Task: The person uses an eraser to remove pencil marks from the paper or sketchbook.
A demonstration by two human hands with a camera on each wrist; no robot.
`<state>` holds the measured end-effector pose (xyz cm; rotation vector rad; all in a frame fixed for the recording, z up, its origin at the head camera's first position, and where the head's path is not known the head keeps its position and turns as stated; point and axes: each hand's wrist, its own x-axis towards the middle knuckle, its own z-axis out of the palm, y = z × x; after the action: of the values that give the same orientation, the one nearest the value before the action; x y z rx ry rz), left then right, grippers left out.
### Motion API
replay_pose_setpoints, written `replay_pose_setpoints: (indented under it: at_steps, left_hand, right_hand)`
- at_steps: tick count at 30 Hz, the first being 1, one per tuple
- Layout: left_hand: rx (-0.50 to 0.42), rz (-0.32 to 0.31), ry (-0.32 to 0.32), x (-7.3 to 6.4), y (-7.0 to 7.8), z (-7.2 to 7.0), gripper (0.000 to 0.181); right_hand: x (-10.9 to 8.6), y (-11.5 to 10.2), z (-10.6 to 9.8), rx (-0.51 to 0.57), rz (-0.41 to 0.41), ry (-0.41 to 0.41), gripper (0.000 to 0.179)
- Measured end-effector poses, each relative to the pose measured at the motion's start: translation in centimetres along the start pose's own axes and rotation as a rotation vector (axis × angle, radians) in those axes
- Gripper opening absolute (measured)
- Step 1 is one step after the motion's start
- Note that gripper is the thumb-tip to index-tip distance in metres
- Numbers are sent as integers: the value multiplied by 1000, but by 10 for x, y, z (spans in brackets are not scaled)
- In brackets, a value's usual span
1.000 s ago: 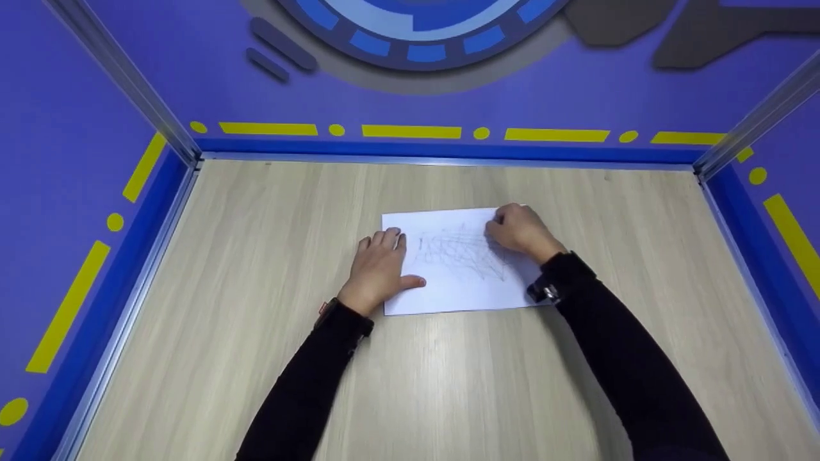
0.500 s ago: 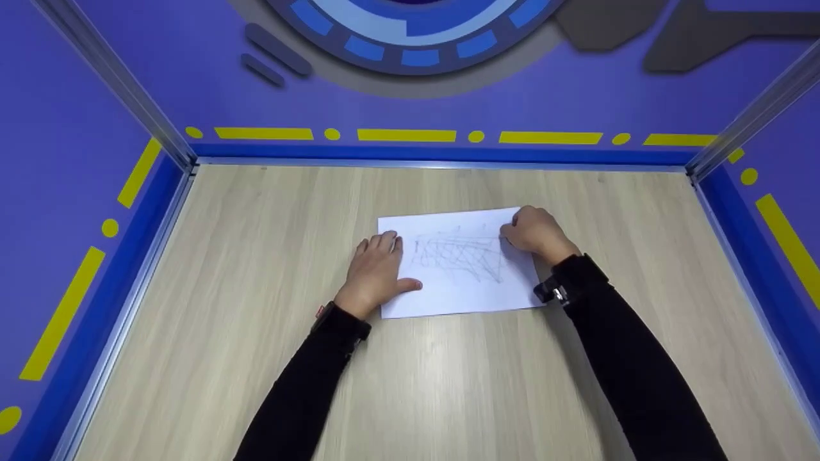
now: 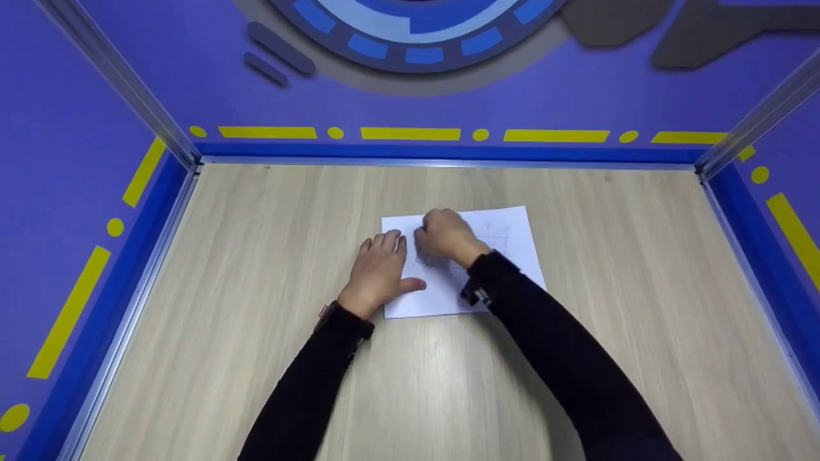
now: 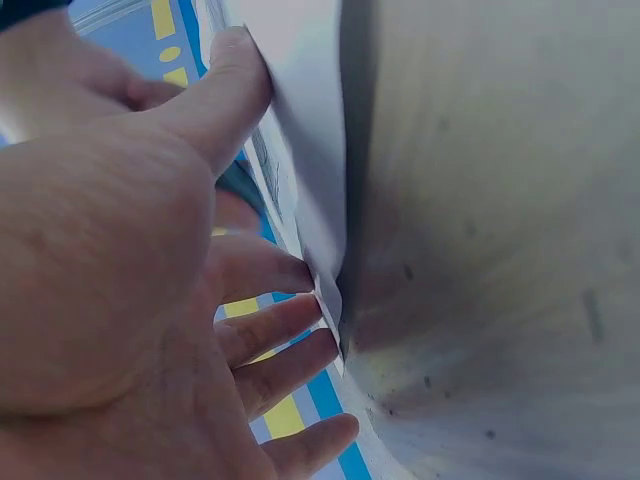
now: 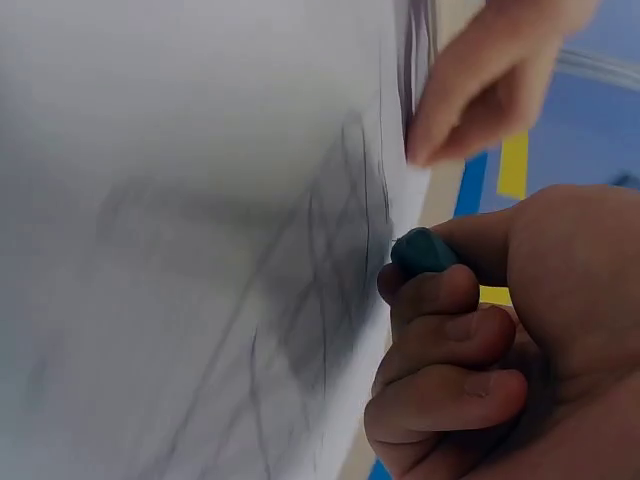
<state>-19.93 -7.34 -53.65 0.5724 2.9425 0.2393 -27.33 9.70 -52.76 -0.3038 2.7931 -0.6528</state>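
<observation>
A white sheet of paper [image 3: 442, 301] lies on the wooden table, covered in its middle with thin grey scribbled lines [image 5: 320, 210]. My left hand [image 3: 377, 266] rests on its left edge, fingers spread and fairly straight, with the thumb [image 4: 235, 75] on the paper. Over the paper's upper left part, close to the left fingers, my right hand [image 3: 445, 237] has its fingers curled. In the right wrist view it pinches a small dark teal block [image 5: 422, 250] with a rounded end, right at the paper; the rest of the block is hidden in the fingers.
The light wooden table top [image 3: 256, 256] surrounds the paper. Blue panels with yellow markings [image 3: 410, 133] and metal frame edges [image 3: 448, 162] enclose it at the back and both sides.
My right hand first moved slightly right, then swept left across the paper to near my left hand, still curled. The left hand and the paper have stayed in place.
</observation>
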Motion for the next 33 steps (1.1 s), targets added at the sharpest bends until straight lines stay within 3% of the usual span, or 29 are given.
replay_pose_setpoints:
  at_steps: [3, 8, 19, 25, 29, 33]
  left_hand:
    - [11, 1, 7, 1, 1, -2, 101]
    - [29, -1, 5, 1, 3, -4, 101]
    - [16, -37, -44, 1, 4, 0, 103]
    - [11, -45, -45, 0, 3, 2, 104]
    - [19, -33, -46, 0, 3, 2, 103]
    - [18, -21, -39, -1, 3, 0, 102]
  right_hand:
    - [4, -3, 5, -4, 6, 4, 31]
    - [2, 15, -2, 42, 31, 34, 33]
    - [-21, 99, -38, 76, 55, 100, 31]
    - [-37, 139, -55, 83, 172, 86, 35]
    - [-44, 149, -60, 90, 216, 48, 36]
    - [-43, 140, -63, 50, 230, 43, 36]
